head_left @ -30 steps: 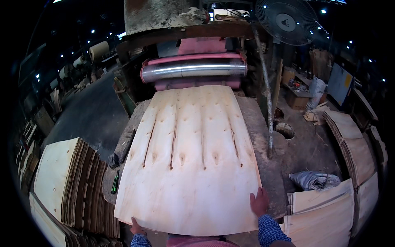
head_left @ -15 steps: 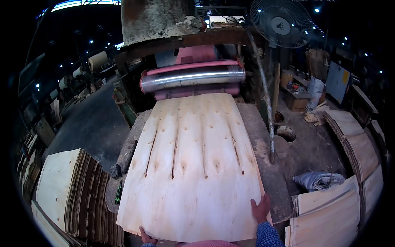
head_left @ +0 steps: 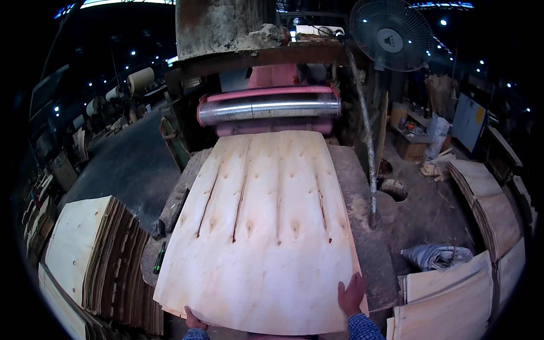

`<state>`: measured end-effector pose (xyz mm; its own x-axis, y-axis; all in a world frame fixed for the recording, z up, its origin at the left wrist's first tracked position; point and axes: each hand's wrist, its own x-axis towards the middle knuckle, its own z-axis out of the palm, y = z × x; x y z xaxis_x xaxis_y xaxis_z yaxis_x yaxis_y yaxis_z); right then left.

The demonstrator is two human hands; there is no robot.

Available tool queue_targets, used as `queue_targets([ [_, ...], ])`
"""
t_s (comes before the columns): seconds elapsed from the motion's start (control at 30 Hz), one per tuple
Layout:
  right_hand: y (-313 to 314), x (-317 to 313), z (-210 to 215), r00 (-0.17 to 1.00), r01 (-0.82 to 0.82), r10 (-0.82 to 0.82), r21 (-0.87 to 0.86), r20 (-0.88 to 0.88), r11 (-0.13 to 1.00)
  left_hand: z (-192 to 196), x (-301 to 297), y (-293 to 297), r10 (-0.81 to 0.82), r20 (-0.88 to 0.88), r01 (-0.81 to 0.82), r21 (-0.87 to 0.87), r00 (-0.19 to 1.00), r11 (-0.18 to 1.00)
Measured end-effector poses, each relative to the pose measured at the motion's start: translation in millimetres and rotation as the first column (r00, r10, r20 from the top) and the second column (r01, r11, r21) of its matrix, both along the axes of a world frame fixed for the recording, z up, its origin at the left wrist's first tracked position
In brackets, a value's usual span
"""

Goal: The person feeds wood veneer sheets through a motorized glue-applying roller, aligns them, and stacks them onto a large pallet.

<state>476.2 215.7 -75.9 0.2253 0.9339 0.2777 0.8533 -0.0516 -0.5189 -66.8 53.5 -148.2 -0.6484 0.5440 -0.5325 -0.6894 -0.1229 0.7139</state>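
A pale wood veneer sheet [head_left: 258, 266] with dark lengthwise splits and knots lies in front of me, on a stack whose edges show at the near left and right. My left hand [head_left: 195, 319] holds the near edge close to the left corner, its thumb on top and its other fingers mostly hidden. Against the right edge, near the front, rests my right hand [head_left: 352, 293], open, with thumb and fingers spread apart on the wood. Beyond the sheet's far end is a roller machine with a shiny metal roller [head_left: 272, 109] and pink-stained parts.
A stone-like bench [head_left: 362, 198] supports the sheet; a green-handled tool [head_left: 160, 258] lies at its left. Veneer stacks stand left [head_left: 73, 249] and right [head_left: 447, 306]. A leaning pole [head_left: 365, 130], a fan [head_left: 391, 38] and a crumpled sack [head_left: 436, 257] are to the right.
The near end of the veneer sheet has shifted slightly left in view. Both hands have moved a little left with it, keeping their places at its edges.
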Motion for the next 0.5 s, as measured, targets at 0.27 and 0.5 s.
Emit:
queue_targets([
  [0.27,-8,4,-18,0.991,-0.028,0.026,0.011,0.128,1.000,-16,20,11,-0.047,-0.297,-0.041,-0.284,0.954,0.958],
  [0.5,-8,2,7,0.995,-0.035,0.037,-0.019,0.095,0.999,-25,1,12,-0.032,-0.363,-0.186,-0.550,0.931,0.814],
])
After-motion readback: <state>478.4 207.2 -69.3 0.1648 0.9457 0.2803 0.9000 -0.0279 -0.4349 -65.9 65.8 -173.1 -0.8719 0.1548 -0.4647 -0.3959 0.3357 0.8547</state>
